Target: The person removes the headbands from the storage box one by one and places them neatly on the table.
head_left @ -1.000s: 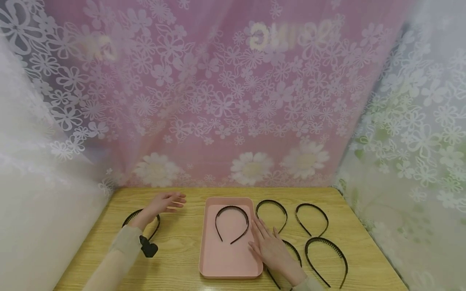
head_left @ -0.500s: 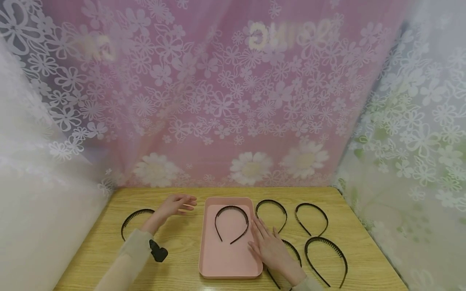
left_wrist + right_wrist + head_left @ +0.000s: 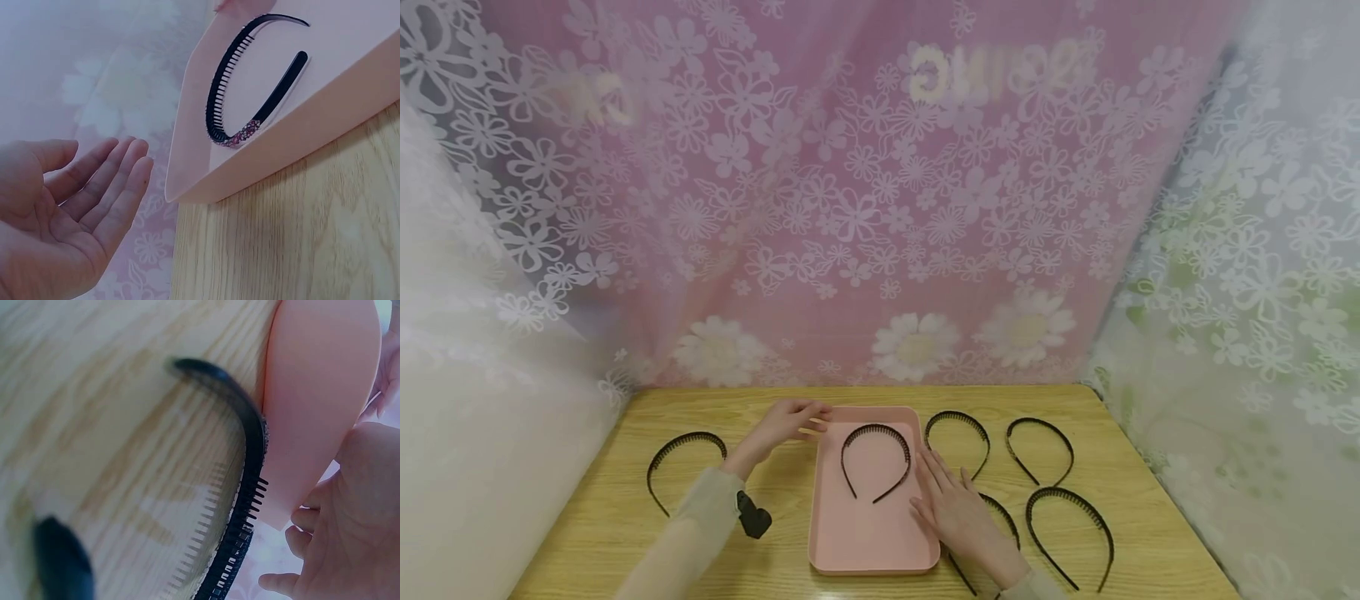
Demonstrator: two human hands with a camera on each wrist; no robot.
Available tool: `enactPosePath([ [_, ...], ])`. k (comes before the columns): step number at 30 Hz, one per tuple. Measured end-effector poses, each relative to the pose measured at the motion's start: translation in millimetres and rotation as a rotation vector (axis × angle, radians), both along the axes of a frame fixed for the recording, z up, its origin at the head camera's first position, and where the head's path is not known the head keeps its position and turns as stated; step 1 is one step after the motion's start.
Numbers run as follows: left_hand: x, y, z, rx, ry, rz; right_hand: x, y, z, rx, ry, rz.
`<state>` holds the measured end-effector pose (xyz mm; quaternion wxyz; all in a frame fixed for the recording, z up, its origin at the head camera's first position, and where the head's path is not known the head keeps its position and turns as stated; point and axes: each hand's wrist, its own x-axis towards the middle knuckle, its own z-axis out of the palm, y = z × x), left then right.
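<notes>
A pink tray (image 3: 874,550) lies on the wooden table with one black toothed headband (image 3: 876,430) inside it. In the left wrist view that headband (image 3: 215,103) shows a band of pink sparkling stones. My left hand (image 3: 784,425) is by the tray's far left corner, fingers loosely extended and nothing held; the left wrist view shows a small gap between fingertips and tray. My right hand (image 3: 961,512) lies with straight fingers along the tray's right side, partly covering another headband (image 3: 1003,510). The right wrist view shows this hand (image 3: 350,519) beside the tray wall (image 3: 319,394).
A headband (image 3: 688,437) lies left of the tray, partly behind the left forearm. To the right are more headbands: one (image 3: 958,415) beside the tray, one (image 3: 1041,422) farther right and one (image 3: 1071,496) nearer. A pink flowered curtain (image 3: 850,208) hangs behind the table.
My left hand has moved right, from above the left headband to the tray's far left corner, uncovering more of that headband. The right hand and tray have stayed in place.
</notes>
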<state>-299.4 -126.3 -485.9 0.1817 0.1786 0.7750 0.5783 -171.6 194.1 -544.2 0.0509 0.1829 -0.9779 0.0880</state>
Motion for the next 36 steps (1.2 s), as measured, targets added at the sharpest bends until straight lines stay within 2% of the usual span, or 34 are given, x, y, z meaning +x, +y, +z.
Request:
enactPosePath([
  [9, 0.2, 23, -9.4, 0.007, 0.007, -0.026, 0.5, 0, 1.4, -0.013, -0.020, 0.003],
  [13, 1.0, 35, -13.8, -0.022, 0.038, -0.011, 0.1, 0, 0.1, -0.015, -0.009, 0.006],
  [18, 5.1, 48, -19.2, -0.165, 0.171, 0.030, 0.6, 0, 0.5, -0.015, -0.004, 0.003],
  [21, 5.9, 55, -23.5, -0.245, 0.264, 0.032, 0.9, -1, 1.1, -0.017, -0.007, 0.000],
  [27, 3.6, 66, -31.7, -0.289, 0.400, -0.047, 2.6, -1, 2.5, -0.027, -0.016, -0.007],
  [30, 3.9, 69, -33.8, -0.310, 0.399, -0.059, 2.5, -1, 2.8, -0.022, -0.013, -0.007],
  [36, 4.7, 74, -37.8, -0.372, 0.339, -0.038, 2.0, -1, 2.8, -0.008, -0.013, -0.007],
])
